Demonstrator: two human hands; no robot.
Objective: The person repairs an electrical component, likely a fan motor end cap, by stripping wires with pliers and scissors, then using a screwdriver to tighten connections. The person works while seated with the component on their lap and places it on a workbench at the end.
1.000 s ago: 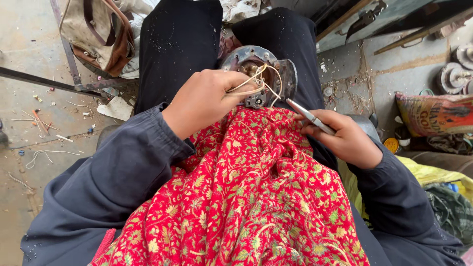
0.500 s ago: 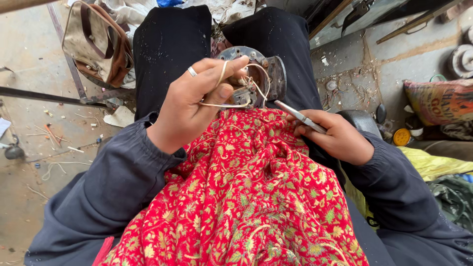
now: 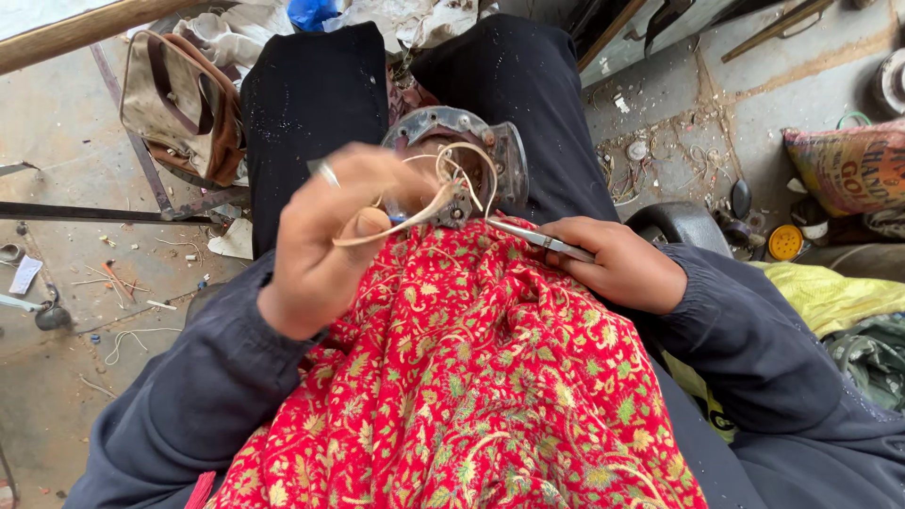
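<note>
Round metal housing (image 3: 490, 151) lies just beyond both hands; left hand (image 3: 344, 236) pinches cream wires (image 3: 415, 212), right hand (image 3: 617, 264) grips slim metal tool (image 3: 528, 238) angled toward it.

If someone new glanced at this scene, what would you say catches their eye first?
The bright red floral cloth draped over the person's lap fills the lower middle. Just above it, the left hand pinches pale wires at a round metal part between the knees, while the right hand holds a slim metal tool pointing toward it.
</note>
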